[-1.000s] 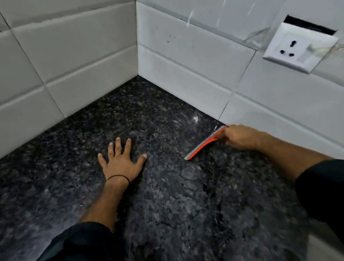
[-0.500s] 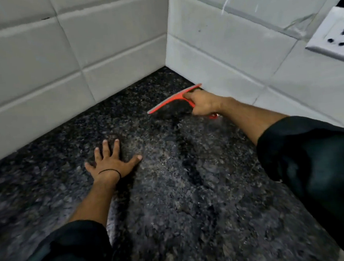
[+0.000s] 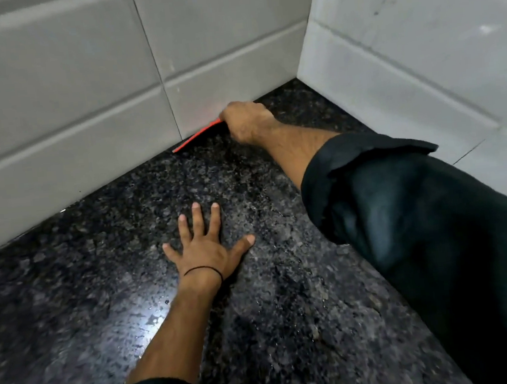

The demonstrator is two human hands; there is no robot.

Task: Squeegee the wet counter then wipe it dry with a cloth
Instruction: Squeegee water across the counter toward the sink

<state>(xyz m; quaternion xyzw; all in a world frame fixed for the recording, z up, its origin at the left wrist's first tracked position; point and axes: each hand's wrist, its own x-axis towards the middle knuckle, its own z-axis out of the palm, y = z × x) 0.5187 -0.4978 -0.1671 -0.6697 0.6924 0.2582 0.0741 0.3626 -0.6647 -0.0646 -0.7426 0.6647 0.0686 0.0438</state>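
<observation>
The wet counter (image 3: 290, 327) is dark speckled granite that runs into a tiled corner. My right hand (image 3: 247, 121) reaches far forward and is closed around an orange-red squeegee (image 3: 197, 137). The squeegee's blade lies along the foot of the back wall, touching or almost touching the tiles; its handle is hidden inside my fist. My left hand (image 3: 205, 249) lies flat on the granite nearer to me, fingers spread, holding nothing, with a thin black band at the wrist. No cloth is in view.
White tiled walls (image 3: 81, 84) close the counter at the back and on the right (image 3: 403, 53), meeting in a corner at upper right. A bright reflection shines on the granite beside my left forearm (image 3: 140, 320). My dark right sleeve (image 3: 420, 237) covers the counter's right side.
My right hand has carried the squeegee from the right wall, past the corner, to the foot of the back wall. The view has swung left. My left hand has stayed flat.
</observation>
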